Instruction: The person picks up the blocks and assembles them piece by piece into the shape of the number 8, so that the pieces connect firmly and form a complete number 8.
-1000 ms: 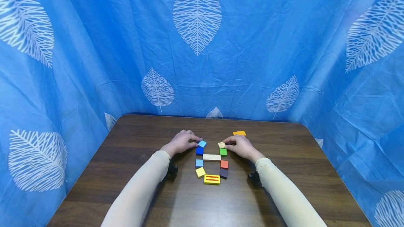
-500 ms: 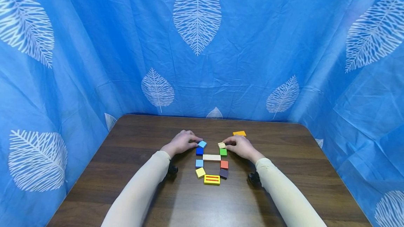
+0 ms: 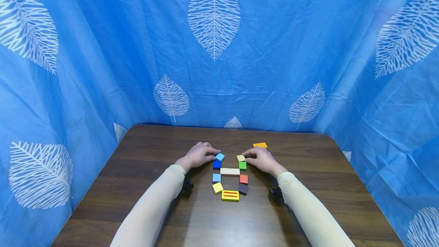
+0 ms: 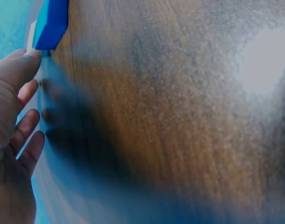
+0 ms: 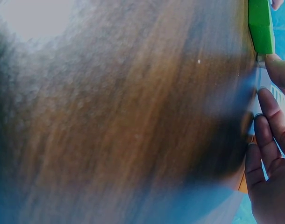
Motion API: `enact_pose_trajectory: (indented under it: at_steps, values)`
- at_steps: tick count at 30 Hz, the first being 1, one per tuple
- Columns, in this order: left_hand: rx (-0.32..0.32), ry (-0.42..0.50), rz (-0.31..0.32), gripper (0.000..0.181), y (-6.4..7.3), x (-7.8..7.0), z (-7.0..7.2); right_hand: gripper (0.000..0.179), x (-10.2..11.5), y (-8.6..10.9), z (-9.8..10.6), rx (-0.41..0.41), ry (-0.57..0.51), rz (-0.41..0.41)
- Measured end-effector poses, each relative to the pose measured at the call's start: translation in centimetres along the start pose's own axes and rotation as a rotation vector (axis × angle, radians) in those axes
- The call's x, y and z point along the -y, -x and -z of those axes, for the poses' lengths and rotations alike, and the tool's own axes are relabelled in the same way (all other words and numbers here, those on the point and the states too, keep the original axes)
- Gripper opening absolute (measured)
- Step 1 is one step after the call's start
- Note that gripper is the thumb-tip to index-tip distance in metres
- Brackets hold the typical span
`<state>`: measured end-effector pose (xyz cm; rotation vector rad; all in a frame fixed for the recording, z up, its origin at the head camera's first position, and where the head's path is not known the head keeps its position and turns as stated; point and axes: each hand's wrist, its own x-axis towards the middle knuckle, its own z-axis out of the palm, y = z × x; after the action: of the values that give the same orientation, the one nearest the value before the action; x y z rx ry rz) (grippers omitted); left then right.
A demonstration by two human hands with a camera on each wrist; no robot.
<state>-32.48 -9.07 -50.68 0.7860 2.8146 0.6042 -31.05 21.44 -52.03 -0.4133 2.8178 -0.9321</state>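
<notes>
With thumb and index finger, my left hand (image 3: 198, 154) pinches a light blue block (image 3: 220, 157) at its outer corner. The block lies turned at an angle just beyond a dark blue block (image 3: 217, 165). Opposite it, my right hand (image 3: 262, 159) pinches a natural wood block (image 3: 241, 158) with dark lines, above a green block (image 3: 242, 166). In the left wrist view the dark blue block (image 4: 53, 25) hides most of the light blue one at the thumb tip. The green block (image 5: 261, 28) likewise covers most of the wooden block in the right wrist view.
A long pale block (image 3: 230, 171) bridges the two columns. Nearer lie a light blue block (image 3: 217, 178), red block (image 3: 244, 179), yellow block (image 3: 217, 188), dark purple block (image 3: 243, 189) and red-striped yellow block (image 3: 230, 195). An orange block (image 3: 260, 145) lies behind my right hand.
</notes>
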Motion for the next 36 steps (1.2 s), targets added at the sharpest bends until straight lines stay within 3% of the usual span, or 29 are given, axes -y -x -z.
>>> enact_pose_trajectory:
  at_steps: [10,36]
  values:
    - [0.003,0.017,0.009,0.035,0.00,-0.07,0.03,0.023,0.13,-0.01,0.25,-0.001,0.013,0.037]
    - [-0.009,-0.031,-0.017,0.034,-0.16,0.34,-0.18,0.024,0.00,0.02,0.16,0.004,-0.007,0.009]
